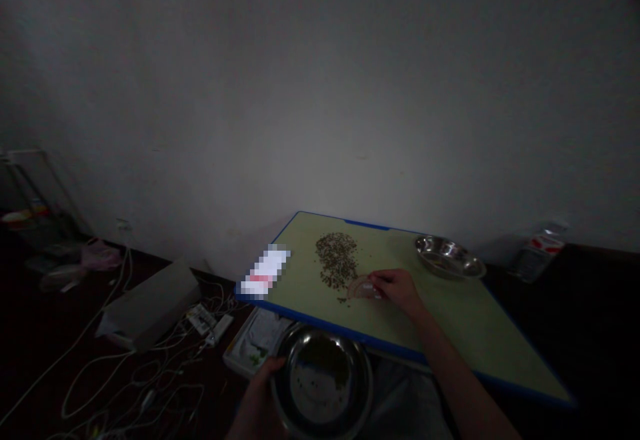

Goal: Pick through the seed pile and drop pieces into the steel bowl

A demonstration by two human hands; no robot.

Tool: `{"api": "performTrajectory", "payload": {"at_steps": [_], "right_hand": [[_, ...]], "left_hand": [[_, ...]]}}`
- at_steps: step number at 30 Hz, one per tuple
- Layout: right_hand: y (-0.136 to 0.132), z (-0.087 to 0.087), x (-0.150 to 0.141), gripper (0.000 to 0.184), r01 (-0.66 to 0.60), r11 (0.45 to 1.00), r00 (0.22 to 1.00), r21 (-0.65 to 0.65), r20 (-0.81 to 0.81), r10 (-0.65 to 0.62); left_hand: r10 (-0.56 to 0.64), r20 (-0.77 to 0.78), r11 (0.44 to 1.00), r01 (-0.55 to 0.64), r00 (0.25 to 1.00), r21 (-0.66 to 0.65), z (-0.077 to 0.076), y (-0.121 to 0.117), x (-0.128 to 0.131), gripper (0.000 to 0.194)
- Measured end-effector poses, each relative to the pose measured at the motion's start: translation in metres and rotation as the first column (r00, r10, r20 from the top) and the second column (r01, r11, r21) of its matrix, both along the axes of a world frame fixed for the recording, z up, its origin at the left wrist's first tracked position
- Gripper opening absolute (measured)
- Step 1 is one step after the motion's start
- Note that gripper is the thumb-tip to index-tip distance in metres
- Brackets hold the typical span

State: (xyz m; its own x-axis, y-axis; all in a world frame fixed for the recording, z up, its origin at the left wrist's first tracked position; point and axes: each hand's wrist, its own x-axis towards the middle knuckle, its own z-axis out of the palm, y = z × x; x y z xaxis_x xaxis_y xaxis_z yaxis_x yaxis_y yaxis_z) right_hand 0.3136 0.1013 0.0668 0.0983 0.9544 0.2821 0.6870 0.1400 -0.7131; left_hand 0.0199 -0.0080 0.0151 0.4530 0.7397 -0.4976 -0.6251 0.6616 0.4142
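Note:
My left hand (267, 387) grips the left rim of a shiny metal bowl (320, 387), held just below the table's front edge. A few dark specks lie in the bowl. My right hand (396, 288) pinches a clear, half-round plastic protractor (361, 287), its flat face low over the tabletop. The protractor's left edge is beside a spread of small brown and dark seeds (336, 260); the exact kind of seed is too small to tell. Beneath them is a pale green tabletop (450, 320) with a blue border.
Another metal bowl (449, 258) stands at the table's right back. A pixelated bright rectangle (265, 272) lies at the left end. Further right is a clear bottle (540, 250). A long box (150, 303), cables and a power strip (220, 329) are on the floor at left.

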Motion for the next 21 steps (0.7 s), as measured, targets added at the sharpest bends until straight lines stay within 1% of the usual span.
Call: {"api": "performTrajectory", "payload": {"at_steps": [3,8,11,14,18,21], "right_hand": [[0.0005,-0.0013,0.0015,0.035,0.020,1.000,1.000,0.011,0.001,-0.020],[-0.0005,0.0005,0.0017,0.033,0.036,0.999,0.994,0.006,0.099,-0.036],[-0.0013,0.0015,0.0011,0.032,0.013,1.000,0.992,-0.014,0.125,-0.011],[-0.0016,0.0014,0.0006,0.032,-0.010,1.000,0.993,-0.028,0.119,0.013],[-0.0019,0.0009,-0.0004,0.031,-0.011,0.998,0.996,-0.062,0.087,0.017],[-0.0031,0.0020,-0.0019,0.031,-0.011,0.997,0.998,-0.073,0.068,0.016]], "left_hand": [[0.003,0.001,1.000,-0.003,1.000,-0.014,0.0024,-0.0004,0.0004,0.025],[-0.018,0.032,0.999,0.019,0.999,-0.046,0.0031,0.0013,0.0004,0.025],[0.008,0.003,0.999,-0.008,1.000,-0.041,0.0044,0.0018,0.0009,0.024],[0.016,-0.019,1.000,-0.016,1.000,-0.026,0.0058,0.0008,0.0013,0.024],[-0.034,0.042,0.999,0.036,0.999,-0.038,0.0067,-0.0005,0.0008,0.022],[-0.011,0.058,0.999,0.014,0.998,-0.049,0.0094,-0.0003,0.0009,0.022]]}}
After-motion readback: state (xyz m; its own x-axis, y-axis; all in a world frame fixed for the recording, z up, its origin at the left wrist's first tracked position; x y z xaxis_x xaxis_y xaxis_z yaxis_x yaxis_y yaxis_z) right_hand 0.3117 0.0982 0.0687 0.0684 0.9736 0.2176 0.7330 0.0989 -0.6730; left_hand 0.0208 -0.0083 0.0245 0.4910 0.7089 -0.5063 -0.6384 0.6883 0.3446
